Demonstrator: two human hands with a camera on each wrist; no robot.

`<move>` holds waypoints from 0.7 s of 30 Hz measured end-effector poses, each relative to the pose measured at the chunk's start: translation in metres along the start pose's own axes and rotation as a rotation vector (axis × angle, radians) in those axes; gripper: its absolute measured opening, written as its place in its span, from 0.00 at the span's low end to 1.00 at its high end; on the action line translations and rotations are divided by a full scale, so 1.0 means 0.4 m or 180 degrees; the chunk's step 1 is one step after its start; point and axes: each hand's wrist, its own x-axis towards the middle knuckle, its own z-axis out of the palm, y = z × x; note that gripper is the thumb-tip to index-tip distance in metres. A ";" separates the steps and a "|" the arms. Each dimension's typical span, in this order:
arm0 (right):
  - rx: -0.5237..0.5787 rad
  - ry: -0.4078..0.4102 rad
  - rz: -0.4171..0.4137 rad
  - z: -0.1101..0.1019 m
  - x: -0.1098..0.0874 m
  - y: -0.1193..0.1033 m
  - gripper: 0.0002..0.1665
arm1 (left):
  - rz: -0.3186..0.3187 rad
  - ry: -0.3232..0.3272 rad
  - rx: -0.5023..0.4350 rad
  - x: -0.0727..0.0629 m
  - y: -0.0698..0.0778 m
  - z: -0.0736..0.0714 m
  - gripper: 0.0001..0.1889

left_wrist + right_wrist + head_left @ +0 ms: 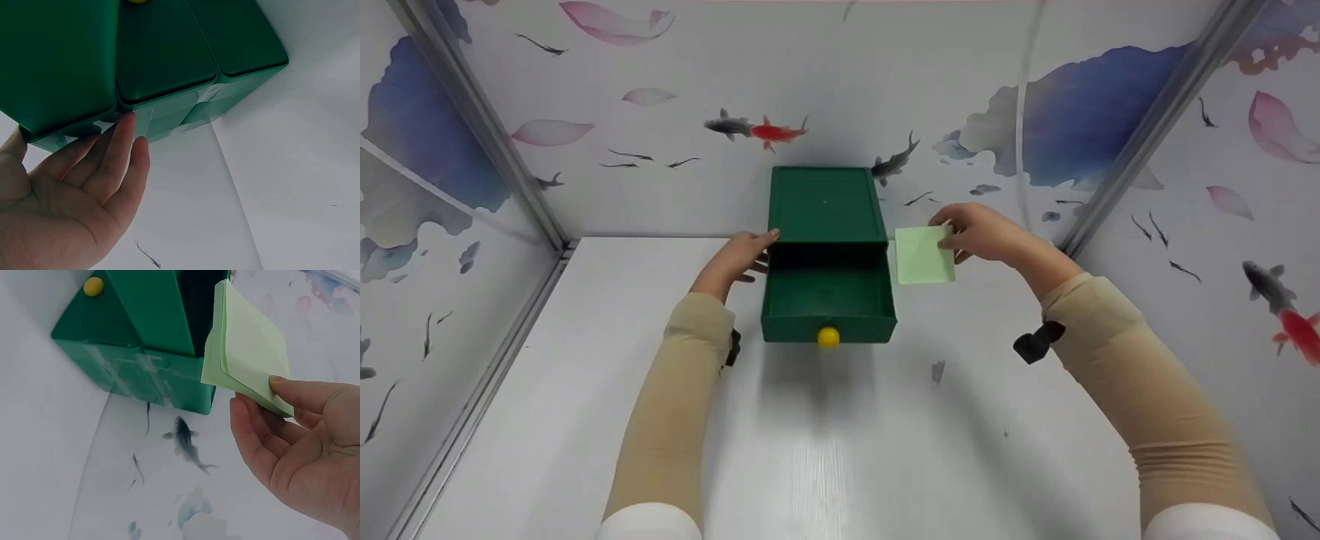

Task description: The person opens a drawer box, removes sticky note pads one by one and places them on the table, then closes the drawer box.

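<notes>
A green drawer box [826,202] stands near the back wall. Its top drawer [829,289], with a yellow knob [828,337], is pulled out, and no contents show inside. My left hand [741,259] rests against the box's left side; in the left wrist view its fingers [107,163] lie fairly straight along the taped side, with the thumb partly hidden at the edge. To the right of the box, my right hand [982,234] pinches a pad of light green sticky notes [924,256] by one edge. The right wrist view shows the pad [253,343] tilted, thumb on one face.
White panels with painted fish and petals form the back wall [840,75] and the sides. Metal posts [502,127] stand at the corners. Beneath the open drawer lies the white tabletop [825,450], with a small grey mark [937,370] to its right.
</notes>
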 end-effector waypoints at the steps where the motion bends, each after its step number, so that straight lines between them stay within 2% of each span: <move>1: 0.0053 0.0007 0.0055 -0.003 0.004 0.018 0.21 | -0.0001 0.0000 -0.0003 0.000 0.000 0.000 0.36; 5: 0.0250 0.0040 0.0312 0.001 0.022 0.085 0.23 | 0.0001 -0.0003 -0.0017 -0.004 0.001 0.001 0.36; 9: 0.0381 0.0029 0.0475 0.029 0.048 0.144 0.24 | 0.0019 0.0014 -0.0002 -0.006 0.003 0.002 0.37; 17: 0.0757 -0.0030 0.0881 0.128 0.105 0.264 0.26 | 0.0027 0.0026 -0.0032 -0.007 0.004 0.003 0.36; 21: 0.0880 -0.0062 0.0991 0.174 0.127 0.313 0.26 | 0.0034 0.0029 -0.0009 -0.008 0.005 0.004 0.36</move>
